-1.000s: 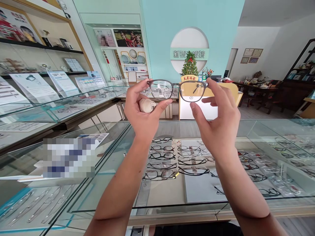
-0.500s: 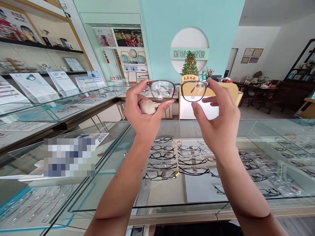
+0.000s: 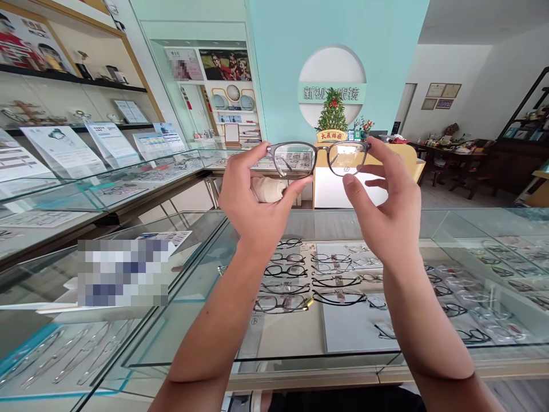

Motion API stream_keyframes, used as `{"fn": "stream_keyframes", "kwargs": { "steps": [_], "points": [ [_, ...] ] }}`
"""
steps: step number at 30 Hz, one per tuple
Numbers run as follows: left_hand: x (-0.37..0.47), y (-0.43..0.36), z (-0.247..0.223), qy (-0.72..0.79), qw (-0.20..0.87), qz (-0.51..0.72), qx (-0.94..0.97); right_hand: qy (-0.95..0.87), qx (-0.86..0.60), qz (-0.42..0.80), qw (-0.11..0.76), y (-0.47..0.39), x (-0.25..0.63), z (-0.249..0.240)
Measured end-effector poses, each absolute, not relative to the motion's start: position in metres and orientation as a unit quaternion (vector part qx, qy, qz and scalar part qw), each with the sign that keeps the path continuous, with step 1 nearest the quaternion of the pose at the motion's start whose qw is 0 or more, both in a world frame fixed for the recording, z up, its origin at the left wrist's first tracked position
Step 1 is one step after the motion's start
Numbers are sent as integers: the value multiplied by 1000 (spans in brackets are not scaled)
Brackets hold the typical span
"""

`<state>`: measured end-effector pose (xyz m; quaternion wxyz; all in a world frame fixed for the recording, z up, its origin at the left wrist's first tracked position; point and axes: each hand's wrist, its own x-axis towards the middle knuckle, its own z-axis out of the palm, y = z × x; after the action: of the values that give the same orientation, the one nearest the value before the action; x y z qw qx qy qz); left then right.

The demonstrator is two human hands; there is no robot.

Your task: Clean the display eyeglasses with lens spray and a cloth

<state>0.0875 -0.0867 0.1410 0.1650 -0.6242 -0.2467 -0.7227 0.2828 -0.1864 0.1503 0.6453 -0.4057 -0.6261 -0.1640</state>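
Note:
A pair of dark-rimmed eyeglasses (image 3: 321,148) is held up level at chest-to-eye height, with the lenses facing me. My left hand (image 3: 257,214) pinches the left end of the frame, its thumb stretched along under the left lens. Tucked against the fingers of that hand is a crumpled beige cloth (image 3: 269,189). At the other end, my right hand (image 3: 392,212) grips the right corner between thumb and fingers, the thumb tip just below the right lens. Both forearms reach over a glass display case (image 3: 295,360).
Rows of spectacle frames (image 3: 338,297) lie inside the case under my arms. Leaflets (image 3: 180,237) rest on the glass at left. More glass counters (image 3: 55,183) run along the left wall. A reception desk (image 3: 407,157) with a potted plant (image 3: 332,111) stands ahead.
Both hands and the eyeglasses have shifted slightly to the right, the left hand more than the right. The grip on the frame is unchanged, and the cloth stays in my left hand.

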Motion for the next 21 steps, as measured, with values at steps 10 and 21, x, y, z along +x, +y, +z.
{"fn": "stream_keyframes", "kwargs": {
  "steps": [10,21],
  "points": [
    [91,-88,144,-194,212,-756,-588,-625,-369,-136,675,-184,282,148],
    [87,-71,142,-152,158,-756,-616,-628,-364,-163,668,-184,282,150]
  ]
}}
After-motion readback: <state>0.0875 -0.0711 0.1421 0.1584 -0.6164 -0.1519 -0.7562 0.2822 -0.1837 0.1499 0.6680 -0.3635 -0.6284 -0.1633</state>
